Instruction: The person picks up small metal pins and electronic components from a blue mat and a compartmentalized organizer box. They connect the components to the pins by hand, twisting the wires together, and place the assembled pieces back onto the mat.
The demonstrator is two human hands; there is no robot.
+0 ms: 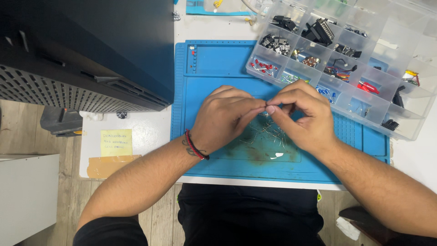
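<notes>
Nearest the body, the left hand (223,119) (a red and black cord bracelet (195,146) at its wrist) and the right hand (302,117) meet fingertip to fingertip above the blue silicone work mat (218,68); each grip is pinched together on something too thin to make out, probably one of the fine leads, held up close between both hands so that it can be worked with fingertip control. Just beneath them a loose scatter of thin metal wire leads (268,132) lies on the mat, within easy reach. The mat covers the white tabletop (145,132), likely to protect it. To the left sits a pale yellow sticky note (116,142). Farther off, at upper right, a clear plastic compartment organiser box (409,132) keeps small electronic parts sorted, and a dark perforated case (86,50) stands at upper left
</notes>
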